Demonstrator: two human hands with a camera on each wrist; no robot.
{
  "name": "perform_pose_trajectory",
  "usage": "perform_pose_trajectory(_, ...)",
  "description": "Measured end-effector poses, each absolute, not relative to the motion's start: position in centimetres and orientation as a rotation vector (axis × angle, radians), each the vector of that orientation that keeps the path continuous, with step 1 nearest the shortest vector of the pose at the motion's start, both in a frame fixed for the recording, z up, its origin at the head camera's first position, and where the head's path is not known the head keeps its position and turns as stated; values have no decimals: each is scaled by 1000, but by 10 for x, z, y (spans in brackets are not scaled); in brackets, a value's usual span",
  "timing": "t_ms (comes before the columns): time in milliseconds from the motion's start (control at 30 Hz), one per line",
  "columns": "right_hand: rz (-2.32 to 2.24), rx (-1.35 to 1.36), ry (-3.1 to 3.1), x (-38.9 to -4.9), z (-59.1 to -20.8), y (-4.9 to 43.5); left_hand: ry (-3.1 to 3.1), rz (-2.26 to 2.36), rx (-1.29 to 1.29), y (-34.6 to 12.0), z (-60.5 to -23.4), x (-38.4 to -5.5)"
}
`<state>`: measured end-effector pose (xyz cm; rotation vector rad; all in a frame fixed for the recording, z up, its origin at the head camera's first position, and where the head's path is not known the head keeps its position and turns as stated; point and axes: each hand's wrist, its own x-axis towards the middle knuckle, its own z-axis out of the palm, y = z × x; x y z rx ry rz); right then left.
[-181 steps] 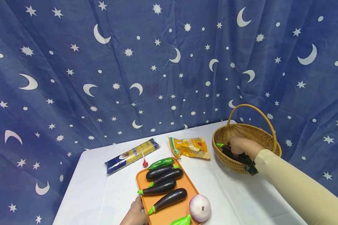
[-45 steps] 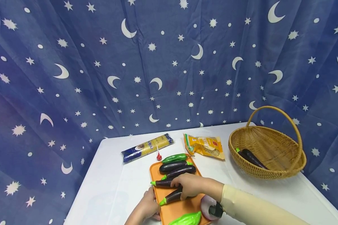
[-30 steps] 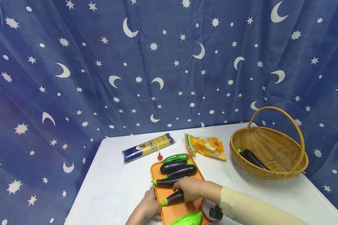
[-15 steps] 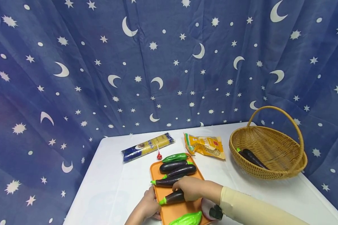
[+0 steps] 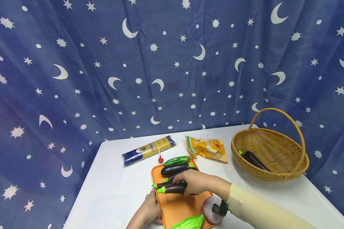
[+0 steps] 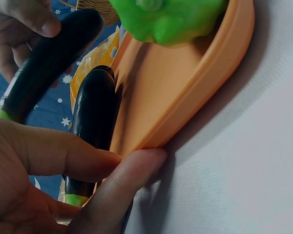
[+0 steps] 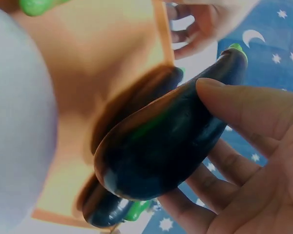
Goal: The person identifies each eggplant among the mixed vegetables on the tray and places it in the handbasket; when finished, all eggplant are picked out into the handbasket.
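Head view, right grip (image 5: pixel 196 182) holding eggplant (image 5: pixel 173 189), blue-gold packet (image 5: pixel 149 150), lettering (image 5: pixel 152 147) unclear

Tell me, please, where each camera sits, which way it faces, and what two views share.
Head: worn on the head, facing forward and down over the orange tray and wicker basket; the left hand, right hand and right sleeve show.
Left wrist: worn on that wrist, facing where the left hand pinches the tray; both hands show.
Right wrist: worn on that wrist, facing the held eggplant; right hand at right, part of the left at top.
Both wrist views share the tray and held eggplant.
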<state>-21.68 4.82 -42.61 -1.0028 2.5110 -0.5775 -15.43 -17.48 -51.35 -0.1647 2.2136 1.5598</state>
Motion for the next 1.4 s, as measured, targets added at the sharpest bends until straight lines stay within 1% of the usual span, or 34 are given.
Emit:
perform_pose_trajectory(133,-670,-943,2491,-221,-417,54,2240,1553,-139,-175,-514,-154)
perform_pose_trajectory(400,-899,-906,2480,-229,-401,67,2251,1541,-130,-176,-515,-153)
perform_pose_trajectory(800,-1319,-672,2362,-242,-380,88,2258,1508,-136,-176,-512,-153)
perform_pose_trajectory(1400,-1624,-599,2255,-251,-369,129,2232,1498,-166,-173,-511,-155)
